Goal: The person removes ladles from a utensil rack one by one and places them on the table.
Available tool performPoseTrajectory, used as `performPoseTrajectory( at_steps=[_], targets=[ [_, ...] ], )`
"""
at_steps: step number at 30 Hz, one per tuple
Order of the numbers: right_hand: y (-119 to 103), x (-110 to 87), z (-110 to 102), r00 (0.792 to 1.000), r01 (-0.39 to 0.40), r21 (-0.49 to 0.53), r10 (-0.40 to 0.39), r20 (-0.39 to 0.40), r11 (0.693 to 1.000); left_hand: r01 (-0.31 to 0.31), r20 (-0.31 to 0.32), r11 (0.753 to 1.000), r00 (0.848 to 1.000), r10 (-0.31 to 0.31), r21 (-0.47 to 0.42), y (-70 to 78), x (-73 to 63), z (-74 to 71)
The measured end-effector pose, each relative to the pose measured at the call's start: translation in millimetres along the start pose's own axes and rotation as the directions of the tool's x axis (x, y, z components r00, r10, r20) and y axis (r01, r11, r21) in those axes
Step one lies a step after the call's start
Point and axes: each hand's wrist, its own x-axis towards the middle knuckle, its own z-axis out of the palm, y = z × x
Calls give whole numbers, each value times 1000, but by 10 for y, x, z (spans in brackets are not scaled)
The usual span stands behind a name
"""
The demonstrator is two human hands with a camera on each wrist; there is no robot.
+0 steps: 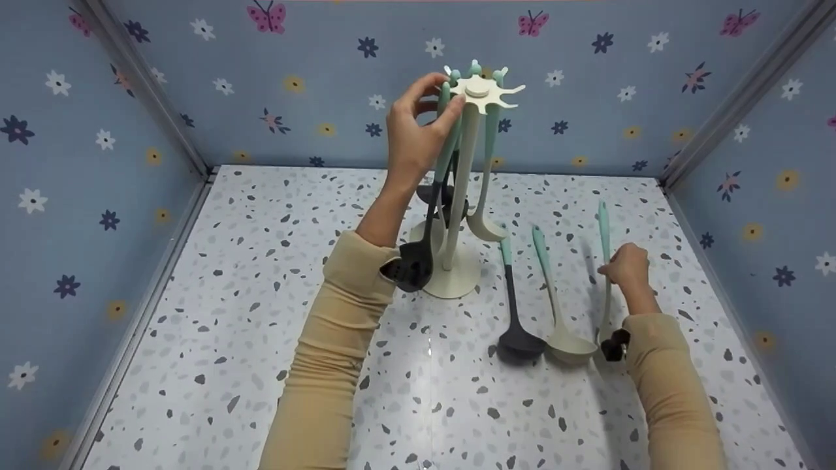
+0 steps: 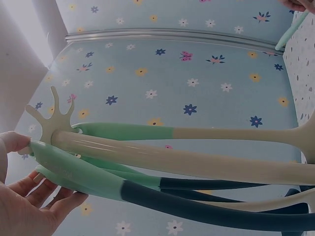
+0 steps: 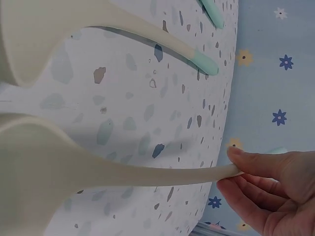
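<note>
In the head view my left hand (image 1: 415, 130) is at the top of a cream utensil stand (image 1: 465, 189). Its thumb and fingers hold the mint handle end of a black-headed utensil (image 2: 172, 204) beside the stand's hooks. That utensil hangs down along the post, its black head low by my left sleeve. My right hand (image 1: 628, 269) pinches a cream spoon (image 3: 162, 177) with a mint handle between thumb and fingers, partway along the shaft. The spoon's wide head is nearest the camera in the right wrist view; in the head view the wrist camera partly hides it.
A black ladle (image 1: 520, 343) and a cream ladle (image 1: 569, 346) lie side by side on the speckled table (image 1: 248, 326), between the stand and my right hand. Another cream ladle (image 1: 484, 225) hangs on the stand, with darker utensils behind the post. Flowered walls (image 1: 294, 85) enclose the table.
</note>
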Motion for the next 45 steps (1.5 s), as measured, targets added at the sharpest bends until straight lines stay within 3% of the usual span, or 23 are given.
performPoseTrajectory(
  at_steps=[7,15,20,26,29,34,41,45],
  targets=[
    [-10,68,95,999,-17,-39,19,37,999,1,5,1000,1000,-1,7,8,3,4],
    [-79,159,258,999,-18,-163,25,45,986,4,-3,1000,1000,-4,2,-10,-1,-20],
    [-107,245,381,994,-73,-123,83,78,990,7,-6,1000,1000,-7,-5,2,6,-23],
    [-60,393,522,979,-155,-172,175,109,973,6,1,1000,1000,-6,-16,4,23,-5],
    [-32,425,542,978,-137,-191,164,131,972,-10,4,1000,1000,10,-2,-42,28,0],
    [-28,412,547,976,-126,-187,155,150,974,-33,3,999,999,32,18,-123,40,-3],
    [-111,199,483,981,-86,-147,109,163,985,-20,1,1000,1000,20,4,-21,-4,-7],
    [-90,209,508,977,-99,-131,121,175,986,-6,3,1000,1000,6,-3,6,-12,-3]
  ],
)
